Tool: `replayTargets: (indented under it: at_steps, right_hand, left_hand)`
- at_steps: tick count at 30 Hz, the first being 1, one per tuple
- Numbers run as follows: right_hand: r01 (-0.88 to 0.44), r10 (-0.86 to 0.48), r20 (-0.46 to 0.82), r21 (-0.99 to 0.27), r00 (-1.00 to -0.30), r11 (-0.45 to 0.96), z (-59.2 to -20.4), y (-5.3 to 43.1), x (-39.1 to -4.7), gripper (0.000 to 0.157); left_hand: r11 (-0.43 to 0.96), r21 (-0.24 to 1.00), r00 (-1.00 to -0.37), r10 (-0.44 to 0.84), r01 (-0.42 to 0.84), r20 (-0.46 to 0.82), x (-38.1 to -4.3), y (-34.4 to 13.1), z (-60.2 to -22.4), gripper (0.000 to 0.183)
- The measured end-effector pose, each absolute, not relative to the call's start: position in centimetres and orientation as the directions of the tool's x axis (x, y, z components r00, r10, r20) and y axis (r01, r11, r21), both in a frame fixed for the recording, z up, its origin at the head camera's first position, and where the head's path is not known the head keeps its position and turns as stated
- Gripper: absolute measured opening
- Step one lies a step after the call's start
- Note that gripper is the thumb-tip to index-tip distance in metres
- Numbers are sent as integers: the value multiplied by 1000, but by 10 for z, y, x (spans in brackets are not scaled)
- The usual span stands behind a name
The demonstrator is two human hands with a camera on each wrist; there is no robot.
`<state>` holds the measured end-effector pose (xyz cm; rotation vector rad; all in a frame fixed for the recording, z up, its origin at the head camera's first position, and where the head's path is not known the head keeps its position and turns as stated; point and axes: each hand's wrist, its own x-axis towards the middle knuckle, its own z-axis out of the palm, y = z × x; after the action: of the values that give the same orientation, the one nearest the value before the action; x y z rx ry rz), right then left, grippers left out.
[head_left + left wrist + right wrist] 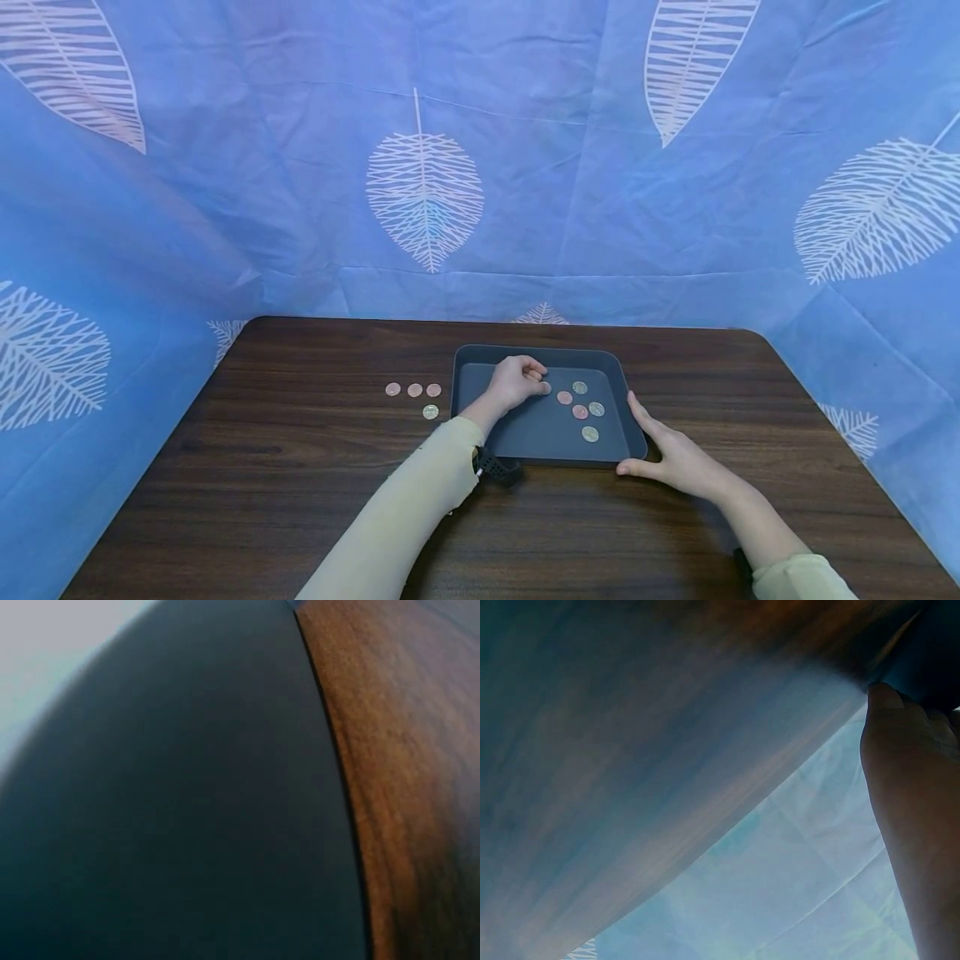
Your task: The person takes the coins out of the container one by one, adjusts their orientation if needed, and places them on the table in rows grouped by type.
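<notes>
My left hand [515,383] reaches over the dark grey tray [525,437], thumb and fingertips pinching a coin [546,387] close over its floor. Just right of those fingertips, several copper and pale gold coins lie flat and spread out, among them a copper coin [565,398] and a gold coin [590,434]. At the tray's near right corner, my right hand [678,458] is spread, thumb at the front edge and fingers along the right side. In the right wrist view, a finger [889,712] meets the dark tray wall [922,667]. Dark tray surface [187,787] fills most of the left wrist view.
Left of the tray, on the brown wooden table [300,467], three copper coins lie in a row, one being a copper coin [415,390]. Below them lies a pale gold coin [431,412]. A blue cloth [510,208] with white leaf prints hangs behind and beside the table.
</notes>
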<state>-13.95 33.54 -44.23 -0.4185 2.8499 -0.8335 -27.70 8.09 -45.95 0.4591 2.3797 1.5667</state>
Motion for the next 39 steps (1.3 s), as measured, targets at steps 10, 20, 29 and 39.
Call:
replayTargets:
  at_steps: [10, 20, 29, 39]
  right_hand:
    - [-222, -302, -58, -549, -951, 806, -443, 336, -139, 109]
    - [-221, -299, -57, -547, -953, 807, -442, 335, -139, 109]
    - [-212, -296, -72, -544, -952, 812, -442, 335, -139, 110]
    - [-200, -291, -81, -551, -953, 810, -440, 335, -139, 110]
  left_hand:
    - [458, 857, -895, 446, 234, 6, -278, 83, -461, 18]
    - [486, 836, -901, 434, 255, 22, -277, 85, -461, 11]
    - [507, 819, -903, 428, 270, 32, -278, 86, -465, 12]
    - [543, 782, -905, 422, 307, 62, -274, 85, -462, 9]
